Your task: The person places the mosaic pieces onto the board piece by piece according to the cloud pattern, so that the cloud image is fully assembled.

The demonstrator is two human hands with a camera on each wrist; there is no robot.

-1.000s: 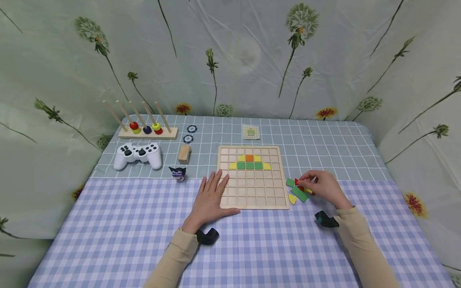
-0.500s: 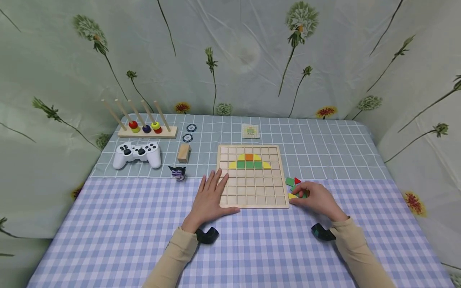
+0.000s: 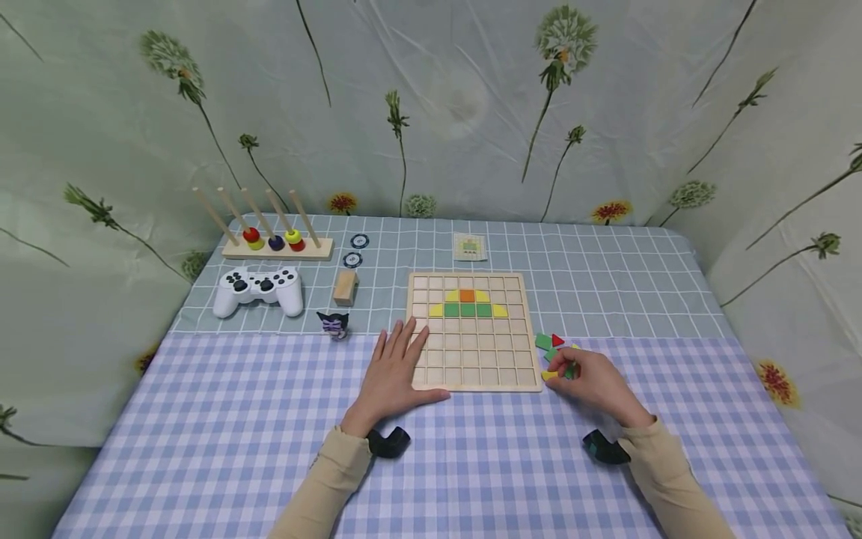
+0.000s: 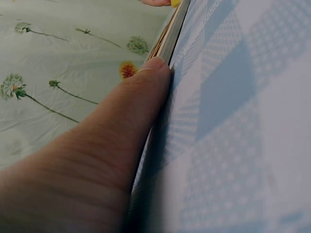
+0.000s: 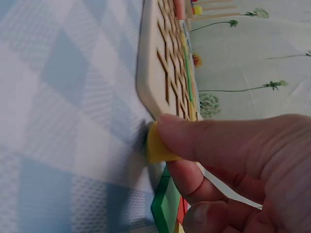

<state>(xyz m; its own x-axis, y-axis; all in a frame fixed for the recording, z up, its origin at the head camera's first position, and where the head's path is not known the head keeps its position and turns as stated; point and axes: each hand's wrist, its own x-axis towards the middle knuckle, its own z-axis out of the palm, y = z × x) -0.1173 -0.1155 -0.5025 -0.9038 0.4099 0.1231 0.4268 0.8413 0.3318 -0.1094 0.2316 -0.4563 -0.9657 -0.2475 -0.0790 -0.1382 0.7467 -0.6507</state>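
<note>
My left hand (image 3: 390,374) lies flat with spread fingers on the left front corner of the wooden grid board (image 3: 480,359); its thumb (image 4: 155,68) touches the front edge. Between thumb and forefinger my right hand (image 3: 595,382) pinches a yellow curved-edged piece (image 5: 159,145), just off the board's right front corner. Under and beside that hand are loose pieces: a green square (image 3: 544,341), a red triangle (image 3: 557,340) and others partly hidden. In the board's upper rows sit an orange square (image 3: 467,296), a row of green squares (image 3: 468,309) and several yellow pieces.
A small pattern card (image 3: 469,247) lies behind the board. To the left are a white game controller (image 3: 259,290), a wooden block (image 3: 346,288), a small dark figurine (image 3: 334,325), two round chips (image 3: 352,260) and a peg stand (image 3: 276,251) with coloured beads.
My right hand has moved from the red pieces toward the board's front corner and now pinches the yellow piece, which has turned and tilted. The left hand has stayed in place.
</note>
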